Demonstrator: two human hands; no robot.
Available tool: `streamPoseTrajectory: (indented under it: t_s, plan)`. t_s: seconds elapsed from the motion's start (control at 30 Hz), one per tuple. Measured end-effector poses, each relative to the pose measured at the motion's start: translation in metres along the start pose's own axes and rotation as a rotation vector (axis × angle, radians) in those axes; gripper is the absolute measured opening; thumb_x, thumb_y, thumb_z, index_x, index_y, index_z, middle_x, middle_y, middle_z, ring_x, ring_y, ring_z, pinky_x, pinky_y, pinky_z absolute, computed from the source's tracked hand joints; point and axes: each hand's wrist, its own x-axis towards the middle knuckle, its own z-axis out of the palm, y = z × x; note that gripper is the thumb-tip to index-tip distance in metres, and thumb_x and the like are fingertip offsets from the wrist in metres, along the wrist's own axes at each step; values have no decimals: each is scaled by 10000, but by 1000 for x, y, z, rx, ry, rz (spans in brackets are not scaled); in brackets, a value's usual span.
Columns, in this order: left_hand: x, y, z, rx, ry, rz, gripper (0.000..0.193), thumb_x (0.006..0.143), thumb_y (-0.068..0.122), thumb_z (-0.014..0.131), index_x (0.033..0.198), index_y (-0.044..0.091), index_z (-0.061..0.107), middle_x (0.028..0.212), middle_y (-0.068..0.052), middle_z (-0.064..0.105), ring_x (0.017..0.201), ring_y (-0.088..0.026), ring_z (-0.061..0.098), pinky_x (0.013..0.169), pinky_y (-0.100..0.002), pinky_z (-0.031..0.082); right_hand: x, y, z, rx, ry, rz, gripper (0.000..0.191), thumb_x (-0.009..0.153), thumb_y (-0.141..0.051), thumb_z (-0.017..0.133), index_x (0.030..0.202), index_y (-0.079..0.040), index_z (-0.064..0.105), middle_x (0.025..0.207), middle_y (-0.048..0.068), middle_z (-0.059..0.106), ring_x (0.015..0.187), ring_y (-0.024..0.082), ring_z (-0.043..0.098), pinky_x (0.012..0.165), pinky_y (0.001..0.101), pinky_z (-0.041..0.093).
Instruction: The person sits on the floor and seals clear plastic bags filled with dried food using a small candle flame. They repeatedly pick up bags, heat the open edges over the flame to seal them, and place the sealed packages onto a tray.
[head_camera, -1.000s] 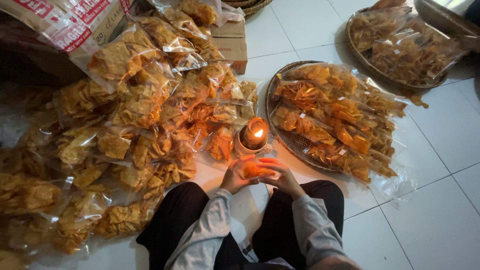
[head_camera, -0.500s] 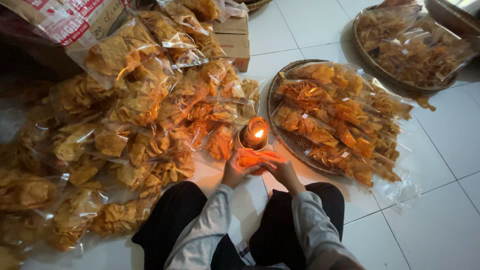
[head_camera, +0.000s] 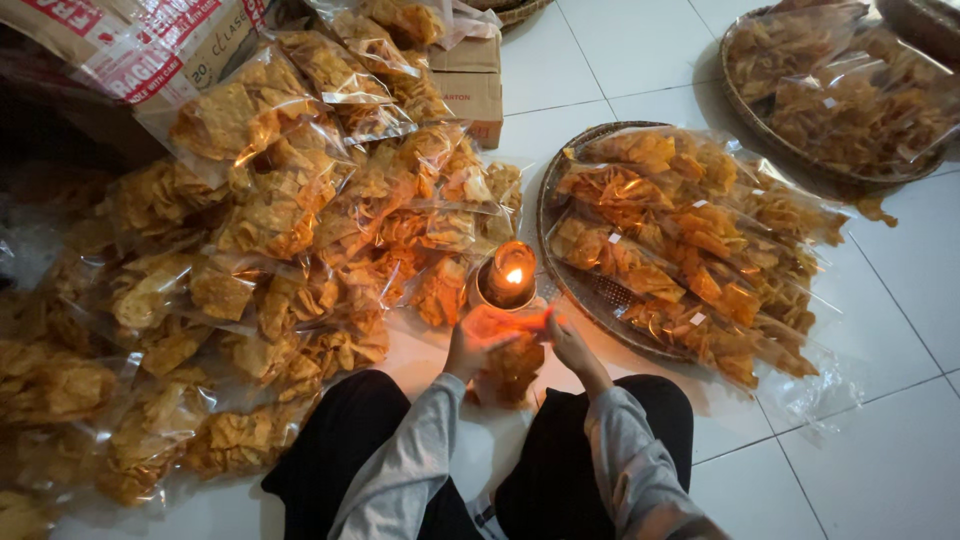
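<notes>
My left hand (head_camera: 468, 344) and my right hand (head_camera: 567, 340) both grip the top edge of a clear plastic bag of orange-yellow crackers (head_camera: 510, 368). The bag hangs between my knees, its stretched top lit by the flame. Just beyond the hands burns a small lit candle in a round holder (head_camera: 510, 274) on the white tile floor. The bag's top edge sits close under the flame. Grey sleeves and dark trousers show below.
A big heap of filled cracker bags (head_camera: 250, 260) covers the floor on the left. A round woven tray (head_camera: 590, 290) on the right holds more bags, another tray (head_camera: 800, 150) lies far right. Cardboard boxes (head_camera: 480, 85) stand behind.
The hands with the bag have stayed by the candle, and the bag's top now looks pulled taut between them. The view has shifted slightly.
</notes>
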Motion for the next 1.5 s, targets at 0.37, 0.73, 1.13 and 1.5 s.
streamPoseTrajectory:
  t_s: [0.37,0.73,1.13,1.5]
  plan:
    - [-13,-13,-1,-86,141,-93,242,837,20,851,956,8,640,927,-97,756,861,-153,713,800,-285,582,-13,1,13,30,96,-263,263,1048,-190,600,1079,41,721,1030,102,769,954,160,714,881,324,584]
    - [-12,-27,4,-175,4,-191,297,826,33,815,1107,-8,729,1084,-122,766,991,-177,720,917,-304,578,-13,20,25,306,205,-109,267,1095,-225,545,989,-4,650,906,83,697,840,168,709,789,321,588]
    - [-29,-24,9,-77,177,-200,180,821,71,829,966,9,743,927,-65,766,860,-126,709,811,-271,564,-25,11,-5,153,-37,116,260,983,-187,652,1109,18,750,1008,72,775,920,147,729,863,310,591]
    - [-19,-32,12,-230,148,-77,160,900,54,802,1032,-10,738,998,-76,758,890,-130,687,814,-255,560,-20,16,28,569,247,-132,140,1017,-107,599,999,-4,692,956,114,738,923,197,717,889,337,565]
